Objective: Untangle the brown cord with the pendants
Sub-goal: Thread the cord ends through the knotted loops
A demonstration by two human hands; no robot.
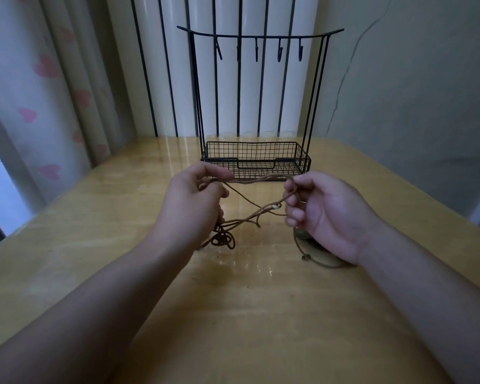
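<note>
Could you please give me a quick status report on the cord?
Both hands, left hand and right hand, pinch brown cord. Tangle remains on table. Nothing obstructing.

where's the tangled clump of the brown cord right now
In the head view the tangled clump lies on the table, left of centre, just below the left hand and in front of the wire rack.

Inspector A: Two forearms enter from the lower edge. The left hand [194, 200] and right hand [320, 210] are both bare. Any gloves, rings, a watch?

Inspector B: None seen. No sleeve shows on either forearm up to the frame edge; wrists carry no strap or band.

Inspector A: Nails?

Inspector B: Short, unpainted where visible on the right hand; the left hand's nails cannot be made out
</note>
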